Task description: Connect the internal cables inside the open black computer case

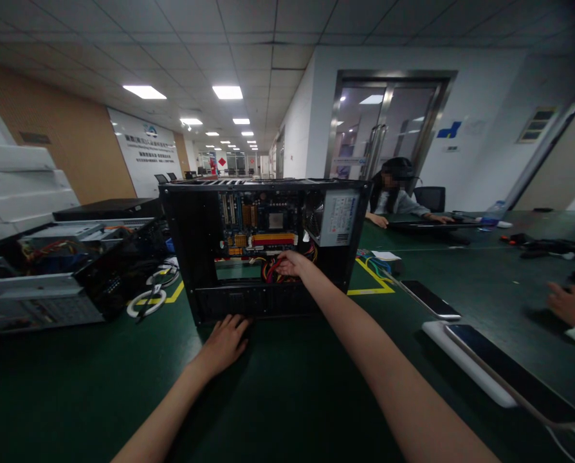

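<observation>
An open black computer case (229, 302) stands on the green table in front of me. Inside it are a blue motherboard (263, 222) and, at the upper right, a power supply (338, 217). My right hand (290, 264) reaches into the lower middle of the case, its fingers closed around a bundle of red and dark cables (270, 270). Flat on the table, fingers spread, my left hand (227, 341) rests at the lower front edge of the case and holds nothing.
Opened computer cases (36, 292) and a coiled white cable (145, 302) lie to the left. On the right are phones (514, 370), a white power bank (465, 363) and another person's hand (574, 302). A person (396, 199) sits across the table.
</observation>
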A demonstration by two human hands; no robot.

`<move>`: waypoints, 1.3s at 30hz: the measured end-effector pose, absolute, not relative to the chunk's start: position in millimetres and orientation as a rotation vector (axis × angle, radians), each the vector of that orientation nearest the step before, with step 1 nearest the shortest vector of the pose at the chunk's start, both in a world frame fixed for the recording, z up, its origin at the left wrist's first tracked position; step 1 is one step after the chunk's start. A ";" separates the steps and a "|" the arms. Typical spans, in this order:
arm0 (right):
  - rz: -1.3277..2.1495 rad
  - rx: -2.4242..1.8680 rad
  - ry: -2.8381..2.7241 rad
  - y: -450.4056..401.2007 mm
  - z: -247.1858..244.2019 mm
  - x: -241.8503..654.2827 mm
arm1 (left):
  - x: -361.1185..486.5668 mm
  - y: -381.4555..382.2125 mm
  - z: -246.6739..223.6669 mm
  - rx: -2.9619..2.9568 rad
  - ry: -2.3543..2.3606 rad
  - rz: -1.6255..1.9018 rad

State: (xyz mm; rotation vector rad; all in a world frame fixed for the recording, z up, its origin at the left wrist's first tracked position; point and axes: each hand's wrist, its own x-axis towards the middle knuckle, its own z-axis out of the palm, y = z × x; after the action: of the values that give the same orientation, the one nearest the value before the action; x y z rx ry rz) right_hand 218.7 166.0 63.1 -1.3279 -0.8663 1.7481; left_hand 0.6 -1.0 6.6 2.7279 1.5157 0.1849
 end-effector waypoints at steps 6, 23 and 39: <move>1.623 -1.544 -1.019 156.2 67.8 216.6 | 0.1 0.2 2.8 2.745 1.524 0.197; 0.627 -1.514 -1.757 154.0 59.6 204.6 | -0.3 -1.0 5.2 2.722 1.526 0.183; 0.663 -1.587 -2.450 150.0 54.6 194.1 | 0.5 -1.1 4.2 2.741 1.530 0.177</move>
State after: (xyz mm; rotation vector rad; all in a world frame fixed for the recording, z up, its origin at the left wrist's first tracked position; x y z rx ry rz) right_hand 194.1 150.0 54.6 -1.5872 -2.4500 0.6626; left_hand 0.5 -1.1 4.2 2.7409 1.5303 0.1774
